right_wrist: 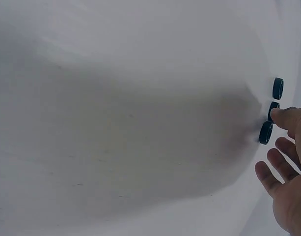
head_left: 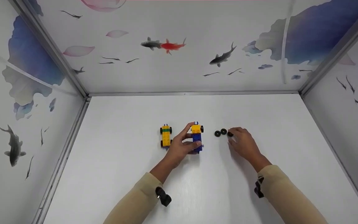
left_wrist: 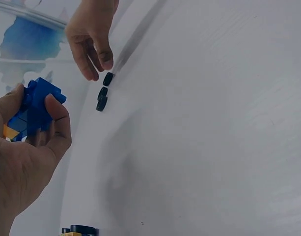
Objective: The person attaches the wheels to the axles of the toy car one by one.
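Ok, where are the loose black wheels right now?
In the head view, the three black wheels lie in a short row on the white table, right of the blue-and-yellow brick car, at the right hand's fingertips.

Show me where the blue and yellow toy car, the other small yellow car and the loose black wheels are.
blue and yellow toy car (head_left: 196, 137): head view, blue body.
small yellow car (head_left: 166, 136): head view, yellow top.
loose black wheels (head_left: 223, 131): head view, middle wheel.

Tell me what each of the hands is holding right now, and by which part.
The left hand grips the blue and yellow brick car round its blue end. The right hand holds nothing; its fingertips reach the nearest of three black wheels.
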Motion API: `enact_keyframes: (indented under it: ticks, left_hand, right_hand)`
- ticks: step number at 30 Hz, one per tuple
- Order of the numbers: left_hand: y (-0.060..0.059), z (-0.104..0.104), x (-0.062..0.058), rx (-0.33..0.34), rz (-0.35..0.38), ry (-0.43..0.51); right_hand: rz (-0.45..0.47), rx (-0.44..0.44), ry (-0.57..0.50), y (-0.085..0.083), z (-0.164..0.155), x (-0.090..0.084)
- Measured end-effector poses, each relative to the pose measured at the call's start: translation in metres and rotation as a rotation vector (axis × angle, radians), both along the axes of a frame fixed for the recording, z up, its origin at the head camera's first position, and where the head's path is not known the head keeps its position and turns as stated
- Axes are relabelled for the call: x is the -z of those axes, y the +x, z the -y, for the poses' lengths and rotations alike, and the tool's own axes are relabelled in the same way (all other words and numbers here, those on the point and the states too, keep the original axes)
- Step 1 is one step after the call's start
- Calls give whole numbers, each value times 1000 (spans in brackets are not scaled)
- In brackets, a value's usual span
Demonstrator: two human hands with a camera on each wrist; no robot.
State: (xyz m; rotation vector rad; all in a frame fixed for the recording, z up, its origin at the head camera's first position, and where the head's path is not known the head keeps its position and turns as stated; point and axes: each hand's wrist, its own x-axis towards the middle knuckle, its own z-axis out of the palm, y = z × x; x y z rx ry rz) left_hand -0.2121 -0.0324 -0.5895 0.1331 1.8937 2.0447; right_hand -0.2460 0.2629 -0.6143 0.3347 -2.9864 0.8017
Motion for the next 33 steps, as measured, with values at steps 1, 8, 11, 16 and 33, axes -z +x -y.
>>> enact_keyframes:
  ticks: [1,8,11,16,33]
  left_hand:
    - [0,0,0,1,0,0]
    - [2,-1,0,12,-5,2]
    - [1,-1,1,23,-3,15]
    - [-1,-1,2,35,8,35]
    - [-2,2,3,35,38,56]
  right_hand:
    - [-7,-5,9,0,0,1]
    - [-43,-10,41,3,0,4]
    - [-47,-2,54,3,0,5]
    - [-28,8,57,4,-1,6]
    - [-38,26,-62,5,-8,8]
